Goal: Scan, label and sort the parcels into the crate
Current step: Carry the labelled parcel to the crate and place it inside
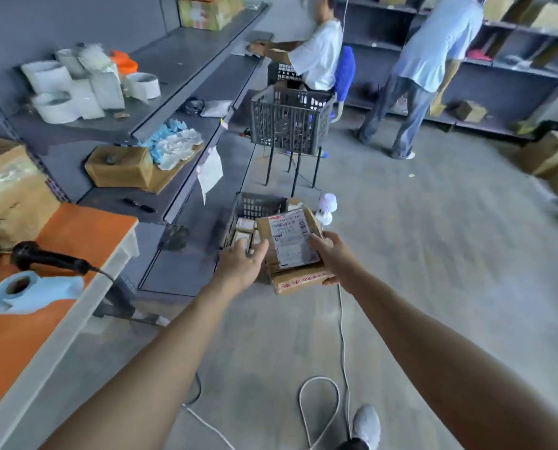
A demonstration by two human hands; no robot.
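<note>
A: Where is the parcel (295, 251)?
B: Off the floor, label up, at the right side of the crate (258, 206).
A: Grip state?
B: The right hand (328, 254) grips its right edge, thumb on top. The left hand (241, 264) is loosely spread, thumb at the left edge.

The crate (254, 206) on the floor is open at the top, its left side close to the grey shelving (186, 203); boxes (243, 227) lie inside. The parcel (292, 251), gripped by the right hand (328, 254), and the left hand (241, 264) cover its near rim. A white lamp-shaped object (327, 206) stands just right of it; beyond lies bare floor (449, 271), crossed by a white cable (342, 319)
</note>
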